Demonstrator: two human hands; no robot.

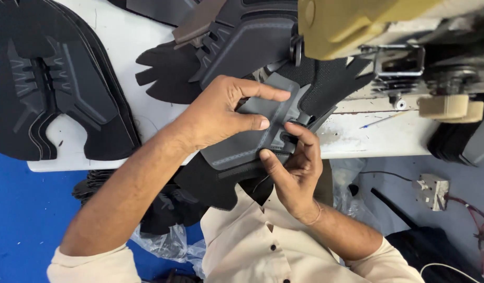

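**A:** What does each hand hold?

**B:** Both hands grip one grey shoe-upper panel, a flat cut piece with pale stitch lines along its edges. The left hand is closed on the panel's upper part: the index finger lies across the top edge and the thumb presses on the grey face. The right hand is closed on the lower right edge, pinching it between thumb and curled fingers.

**A:** Where is the panel?

**B:** It is held at the near edge of the white bench, partly over the bench and partly over the person's chest, just in front of the sewing machine. A black mesh layer lies under the panel's far end and reaches toward the machine's metal presser parts.

**A:** What surrounds it?

**B:** A stack of finished black uppers lies at the left end of the bench, well apart from the hands. More dark cut pieces lie beyond the left hand, touching one another. A round beige spool sits beneath the machine at the right. Below the bench edge, clear plastic bags hold further black pieces. A small grey electrical box with red wires lies on the floor at the right. The person wears a cream buttoned shirt.
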